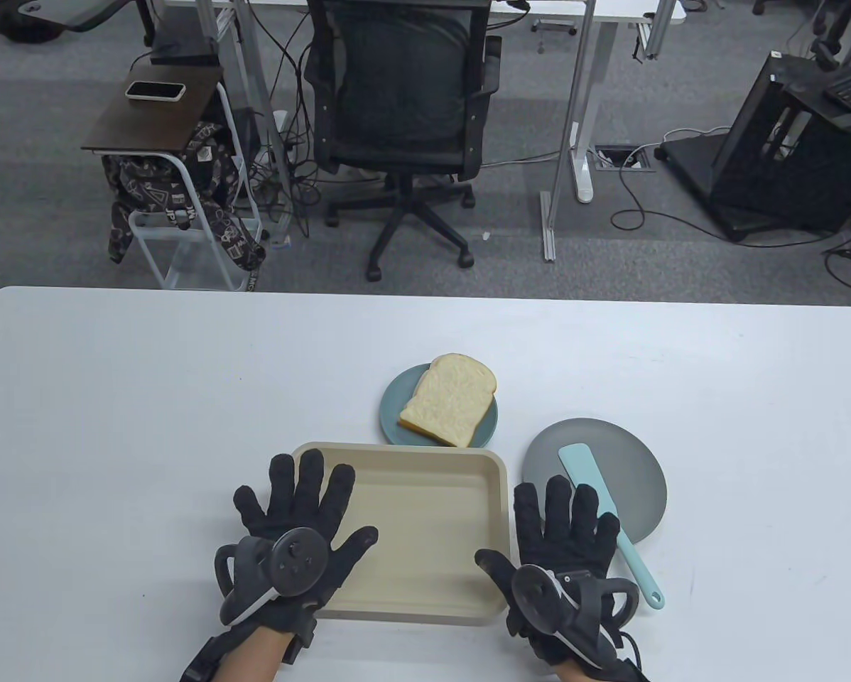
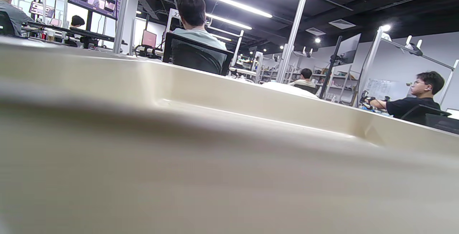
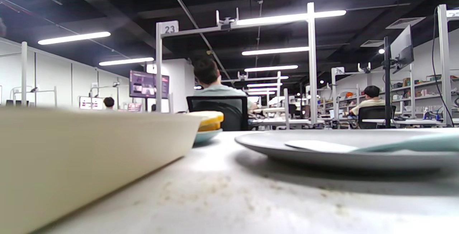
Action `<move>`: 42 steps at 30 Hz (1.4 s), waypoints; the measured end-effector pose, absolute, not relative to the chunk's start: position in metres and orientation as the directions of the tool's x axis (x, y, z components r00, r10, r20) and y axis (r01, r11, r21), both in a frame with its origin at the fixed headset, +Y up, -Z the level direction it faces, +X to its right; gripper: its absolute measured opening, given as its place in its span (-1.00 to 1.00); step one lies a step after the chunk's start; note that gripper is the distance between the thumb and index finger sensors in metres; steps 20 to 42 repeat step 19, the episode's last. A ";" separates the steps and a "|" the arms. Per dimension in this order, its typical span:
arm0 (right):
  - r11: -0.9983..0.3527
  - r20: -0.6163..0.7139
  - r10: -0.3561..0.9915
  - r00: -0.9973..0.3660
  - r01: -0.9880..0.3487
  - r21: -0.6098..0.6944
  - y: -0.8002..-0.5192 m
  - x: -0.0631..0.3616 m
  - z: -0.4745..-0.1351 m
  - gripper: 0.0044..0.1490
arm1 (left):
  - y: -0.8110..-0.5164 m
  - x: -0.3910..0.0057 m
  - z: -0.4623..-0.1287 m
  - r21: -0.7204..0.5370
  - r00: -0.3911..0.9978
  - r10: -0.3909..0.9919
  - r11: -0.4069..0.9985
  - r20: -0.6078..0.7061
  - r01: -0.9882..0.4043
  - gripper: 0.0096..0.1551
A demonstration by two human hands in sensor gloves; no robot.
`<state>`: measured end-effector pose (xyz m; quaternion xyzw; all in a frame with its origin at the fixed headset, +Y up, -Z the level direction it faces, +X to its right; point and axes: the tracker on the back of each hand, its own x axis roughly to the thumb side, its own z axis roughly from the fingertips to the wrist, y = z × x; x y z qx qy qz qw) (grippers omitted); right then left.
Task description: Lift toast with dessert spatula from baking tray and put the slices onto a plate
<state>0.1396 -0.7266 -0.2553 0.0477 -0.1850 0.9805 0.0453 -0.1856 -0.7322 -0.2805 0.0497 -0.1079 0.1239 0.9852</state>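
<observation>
The slice of toast (image 1: 448,400) lies flat on a small teal plate (image 1: 391,405) at the middle of the white table (image 1: 113,398), its rounded crust pointing toward 1 o'clock. In the right wrist view it shows only as a yellow edge (image 3: 209,119) above the plate rim (image 3: 205,136).

Touching that plate at its 6 o'clock is the beige baking tray (image 1: 425,518), with nothing lying in it; the left wrist view is filled by the tray wall (image 2: 215,162).

At 3 o'clock from the tray, just beside it, sits a larger grey plate (image 1: 631,462). The pale blue spatula (image 1: 587,476) rests with its blade on this plate and its handle running off toward 5 o'clock onto the table.

The left hand (image 1: 290,526) lies flat with fingers spread and straight over the tray's left rim, holding nothing. The right hand (image 1: 564,540) lies flat too, fingers spread and straight, between the tray and the spatula; its outer fingers overlap the grey plate's near edge beside the spatula, gripping nothing.
</observation>
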 end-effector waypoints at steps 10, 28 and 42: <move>-0.930 0.119 0.078 -0.990 -0.116 -0.350 -0.728 0.139 -0.254 0.20 | -0.731 -0.188 -0.279 0.083 0.943 0.250 0.958 0.219 -0.273 0.00; -0.929 0.112 0.077 -0.991 -0.112 -0.353 -0.728 0.140 -0.253 0.20 | -0.733 -0.186 -0.280 0.069 0.941 0.254 0.959 0.222 -0.276 -0.01; -0.929 0.112 0.077 -0.991 -0.112 -0.353 -0.728 0.140 -0.253 0.20 | -0.733 -0.186 -0.280 0.069 0.941 0.254 0.959 0.222 -0.276 -0.01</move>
